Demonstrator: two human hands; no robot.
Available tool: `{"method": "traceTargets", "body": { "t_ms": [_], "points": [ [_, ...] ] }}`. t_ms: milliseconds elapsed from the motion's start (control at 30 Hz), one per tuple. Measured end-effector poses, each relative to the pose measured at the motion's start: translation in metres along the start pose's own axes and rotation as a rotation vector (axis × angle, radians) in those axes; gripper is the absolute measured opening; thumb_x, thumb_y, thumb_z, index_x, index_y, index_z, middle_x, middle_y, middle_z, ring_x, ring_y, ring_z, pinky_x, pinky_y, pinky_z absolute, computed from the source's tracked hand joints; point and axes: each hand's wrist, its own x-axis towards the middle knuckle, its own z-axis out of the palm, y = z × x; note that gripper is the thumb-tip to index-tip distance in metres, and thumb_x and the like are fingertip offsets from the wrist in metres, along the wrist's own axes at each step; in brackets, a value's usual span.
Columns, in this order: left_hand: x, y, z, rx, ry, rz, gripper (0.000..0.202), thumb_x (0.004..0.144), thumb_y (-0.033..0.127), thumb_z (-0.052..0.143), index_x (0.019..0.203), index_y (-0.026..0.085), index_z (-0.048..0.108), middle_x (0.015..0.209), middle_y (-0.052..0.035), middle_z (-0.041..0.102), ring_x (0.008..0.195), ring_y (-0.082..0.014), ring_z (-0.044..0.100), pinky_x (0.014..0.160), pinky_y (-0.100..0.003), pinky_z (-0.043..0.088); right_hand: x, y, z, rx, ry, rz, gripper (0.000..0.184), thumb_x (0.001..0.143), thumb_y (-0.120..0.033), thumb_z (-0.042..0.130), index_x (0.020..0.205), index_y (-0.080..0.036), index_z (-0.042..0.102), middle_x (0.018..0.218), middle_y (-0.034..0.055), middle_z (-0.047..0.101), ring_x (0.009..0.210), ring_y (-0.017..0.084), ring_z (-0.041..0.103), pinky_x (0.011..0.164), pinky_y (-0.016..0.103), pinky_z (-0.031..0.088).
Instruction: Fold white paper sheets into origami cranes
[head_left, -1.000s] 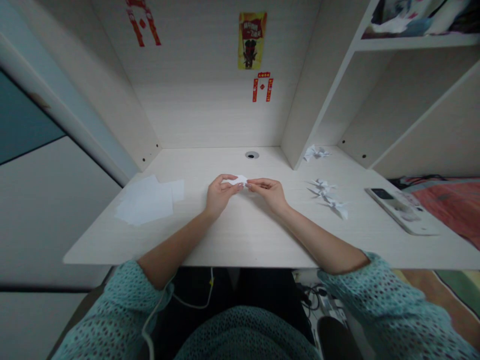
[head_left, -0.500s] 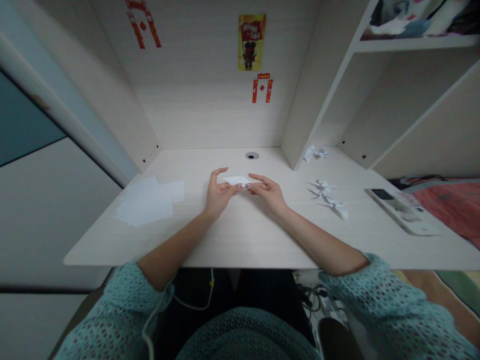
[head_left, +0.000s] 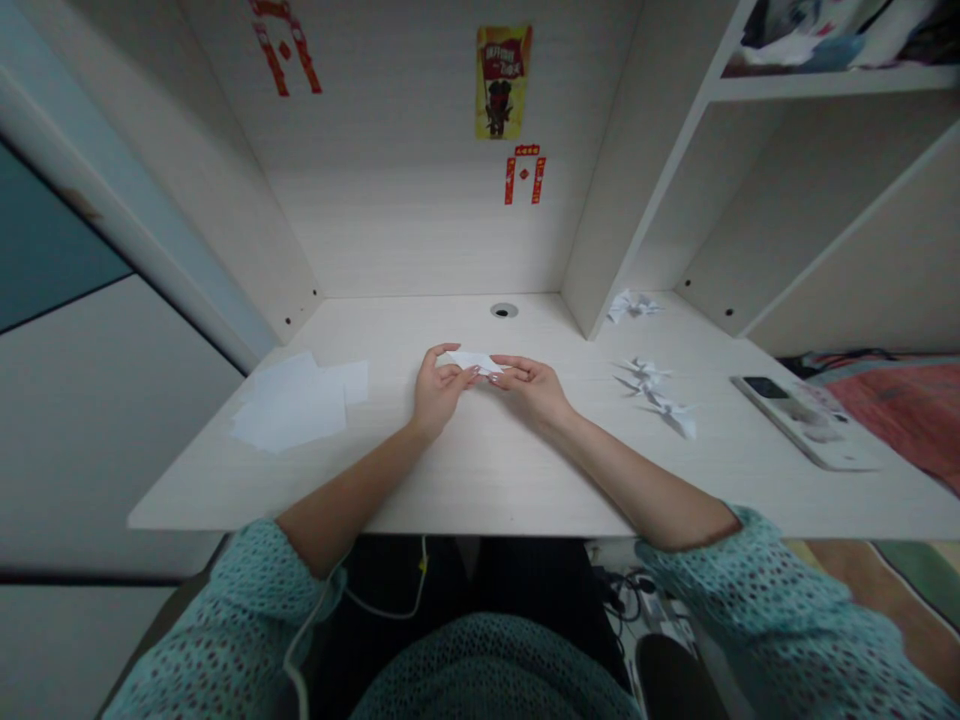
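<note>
A small folded piece of white paper (head_left: 472, 359) is held just above the pale wooden desk (head_left: 487, 470), near its middle. My left hand (head_left: 437, 388) pinches the paper's left end with thumb and fingers curled. My right hand (head_left: 531, 386) pinches its right end, fingers bent around the edge. Both forearms reach forward from teal knitted sleeves.
Loose white paper sheets (head_left: 296, 404) lie at the left of the desk. Several folded white paper cranes (head_left: 658, 392) sit at the right, one more (head_left: 630, 304) under the shelf. A remote-like white device (head_left: 802, 420) lies far right. A cable hole (head_left: 504, 310) is behind the hands.
The folded paper has been flattened and stretched out longer between the two hands, which shifted their grip slightly; the arms stayed in place.
</note>
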Motion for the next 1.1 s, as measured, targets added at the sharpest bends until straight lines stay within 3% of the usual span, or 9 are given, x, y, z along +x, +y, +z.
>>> {"method": "traceTargets", "body": {
  "t_ms": [100, 333, 667, 833, 933, 1100],
  "points": [
    [0.001, 0.000, -0.001, 0.004, 0.012, -0.010, 0.057, 0.063, 0.031, 0.074, 0.111, 0.018, 0.046, 0.064, 0.0015, 0.064, 0.067, -0.0155, 0.067, 0.070, -0.028, 0.052, 0.002, 0.000, -0.001, 0.012, -0.009, 0.037, 0.043, 0.052, -0.032, 0.079, 0.091, -0.018, 0.070, 0.075, 0.0045, 0.072, 0.066, 0.014, 0.064, 0.068, 0.028, 0.047],
    [0.001, 0.000, -0.002, 0.033, 0.003, 0.005, 0.055, 0.065, 0.032, 0.072, 0.113, 0.015, 0.052, 0.062, 0.0018, 0.063, 0.070, -0.0163, 0.067, 0.074, -0.029, 0.052, 0.002, -0.002, -0.002, -0.055, 0.111, 0.110, 0.038, 0.047, -0.030, 0.080, 0.081, -0.016, 0.070, 0.068, 0.0045, 0.071, 0.061, 0.014, 0.062, 0.058, 0.025, 0.045],
    [0.006, -0.006, -0.007, -0.001, -0.019, -0.052, 0.054, 0.067, 0.031, 0.071, 0.114, 0.013, 0.054, 0.071, -0.0030, 0.068, 0.071, -0.0167, 0.067, 0.078, -0.032, 0.052, 0.000, 0.004, 0.001, 0.034, 0.040, 0.047, 0.037, 0.050, -0.033, 0.080, 0.082, -0.017, 0.070, 0.069, 0.0031, 0.071, 0.062, 0.013, 0.062, 0.066, 0.027, 0.047],
    [0.010, -0.007, -0.011, 0.057, 0.015, 0.014, 0.048, 0.066, 0.030, 0.070, 0.109, 0.013, 0.057, 0.073, -0.0029, 0.068, 0.067, -0.0151, 0.065, 0.073, -0.031, 0.053, -0.002, 0.002, -0.001, -0.126, -0.042, -0.057, 0.036, 0.067, -0.045, 0.067, 0.091, -0.019, 0.068, 0.078, 0.0049, 0.070, 0.069, 0.015, 0.062, 0.065, 0.027, 0.047],
    [0.009, -0.003, -0.010, 0.116, -0.032, 0.034, 0.049, 0.067, 0.029, 0.069, 0.112, 0.014, 0.056, 0.071, -0.0019, 0.067, 0.065, -0.0148, 0.065, 0.070, -0.028, 0.053, -0.002, -0.003, -0.001, -0.151, -0.022, -0.163, 0.036, 0.075, -0.047, 0.058, 0.100, -0.022, 0.064, 0.089, 0.0053, 0.069, 0.074, 0.014, 0.062, 0.066, 0.027, 0.047],
    [0.004, 0.001, -0.010, 0.270, -0.169, 0.019, 0.062, 0.068, 0.028, 0.068, 0.125, 0.017, 0.047, 0.067, 0.0006, 0.065, 0.064, -0.0155, 0.065, 0.064, -0.026, 0.051, -0.002, -0.005, 0.001, -0.163, -0.039, -0.184, 0.041, 0.065, -0.038, 0.070, 0.101, -0.022, 0.059, 0.079, 0.0024, 0.067, 0.071, 0.015, 0.062, 0.069, 0.028, 0.048]
  ]
}}
